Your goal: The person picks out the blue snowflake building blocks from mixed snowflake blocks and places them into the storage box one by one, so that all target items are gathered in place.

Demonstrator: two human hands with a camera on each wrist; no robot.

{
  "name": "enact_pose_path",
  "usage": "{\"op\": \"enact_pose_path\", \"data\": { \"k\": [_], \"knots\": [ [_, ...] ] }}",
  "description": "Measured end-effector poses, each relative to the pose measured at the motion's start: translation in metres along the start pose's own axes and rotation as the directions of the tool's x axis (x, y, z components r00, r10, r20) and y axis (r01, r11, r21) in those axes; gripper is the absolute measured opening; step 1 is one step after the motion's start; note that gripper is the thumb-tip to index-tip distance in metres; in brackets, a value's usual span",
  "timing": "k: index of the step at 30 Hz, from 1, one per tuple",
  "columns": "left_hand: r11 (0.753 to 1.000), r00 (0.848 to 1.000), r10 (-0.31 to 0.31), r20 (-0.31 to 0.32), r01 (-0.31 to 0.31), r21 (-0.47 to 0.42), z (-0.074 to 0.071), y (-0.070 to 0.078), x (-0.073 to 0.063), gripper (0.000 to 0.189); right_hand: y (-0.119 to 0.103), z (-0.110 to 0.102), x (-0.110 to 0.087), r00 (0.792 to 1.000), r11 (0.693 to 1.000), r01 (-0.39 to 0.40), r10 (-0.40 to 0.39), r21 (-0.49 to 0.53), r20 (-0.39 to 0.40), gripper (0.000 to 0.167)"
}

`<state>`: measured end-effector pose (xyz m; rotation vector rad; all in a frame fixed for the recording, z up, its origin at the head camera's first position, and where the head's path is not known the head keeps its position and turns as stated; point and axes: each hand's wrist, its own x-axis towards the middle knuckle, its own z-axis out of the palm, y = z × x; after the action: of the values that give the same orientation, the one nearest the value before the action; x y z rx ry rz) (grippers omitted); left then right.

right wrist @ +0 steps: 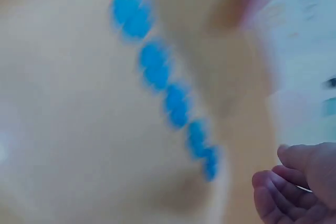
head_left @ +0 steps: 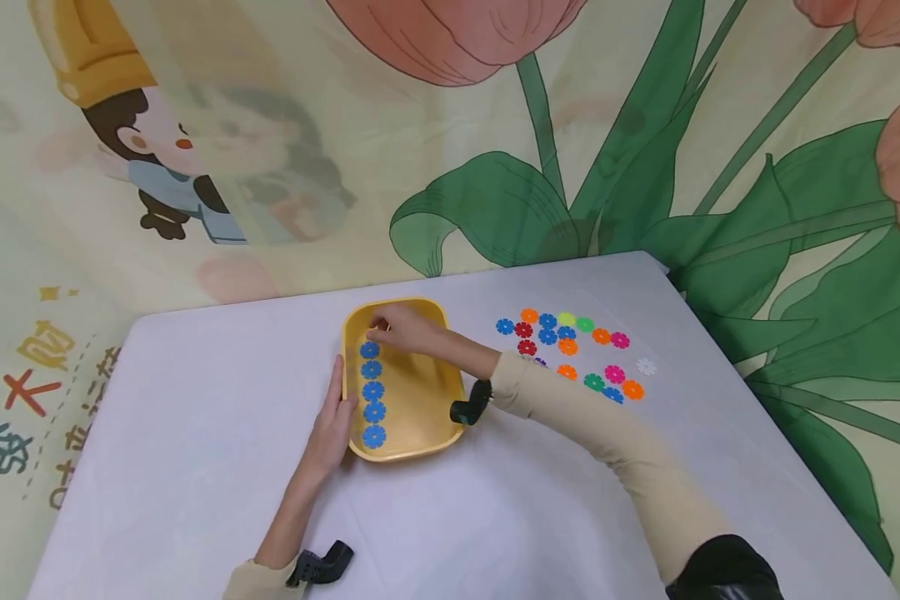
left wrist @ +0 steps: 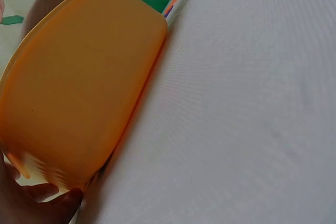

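Observation:
A yellow plastic tray (head_left: 420, 400) stands on the white-covered table. Along its left side, several blue flower-shaped discs (head_left: 372, 390) lie in a column on the tray floor. My left hand (head_left: 335, 417) holds the tray's left wall; in the left wrist view its fingers (left wrist: 71, 203) touch the outside of the tray near the base. Over the top left corner of the tray hovers my right hand (head_left: 405, 327), above the far end of the blue column. Its fingers are loosely curled in the right wrist view, thumb apart from them, and no disc shows between them.
Right of the tray, loose flower-shaped discs (head_left: 567, 347) in orange, red, blue, green and pink lie scattered on the table. A white disc (head_left: 647, 367) lies at their right end. Behind the table hangs a printed backdrop (head_left: 480, 208).

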<state>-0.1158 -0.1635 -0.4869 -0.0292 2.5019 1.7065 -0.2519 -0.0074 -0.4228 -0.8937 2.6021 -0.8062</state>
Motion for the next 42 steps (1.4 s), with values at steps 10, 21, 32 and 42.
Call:
{"op": "enact_pose_path", "data": {
  "k": [10, 21, 32, 42],
  "knots": [
    [1.0, 1.0, -0.009, -0.011, 0.009, 0.005, -0.005, 0.0, -0.003, 0.064, 0.034, -0.028, -0.151, 0.978, 0.934, -0.122, 0.17, 0.335, -0.118, 0.034],
    [1.0, 1.0, -0.015, -0.005, 0.015, -0.019, -0.003, 0.0, -0.005, 0.063, 0.097, -0.027, -0.231, 0.942, 0.901, -0.217, 0.294, 0.376, -0.163, 0.034],
    [1.0, 1.0, -0.008, -0.01, 0.007, -0.013, -0.001, 0.003, -0.004, 0.062, 0.152, -0.046, -0.292, 0.854, 0.89, -0.338, 0.427, 0.305, -0.298, 0.039],
    [1.0, 1.0, 0.001, 0.0, -0.001, -0.015, 0.0, 0.004, -0.002, 0.062, 0.181, -0.048, -0.309, 0.837, 0.903, -0.379, 0.428, 0.204, -0.34, 0.039]
  ]
}}
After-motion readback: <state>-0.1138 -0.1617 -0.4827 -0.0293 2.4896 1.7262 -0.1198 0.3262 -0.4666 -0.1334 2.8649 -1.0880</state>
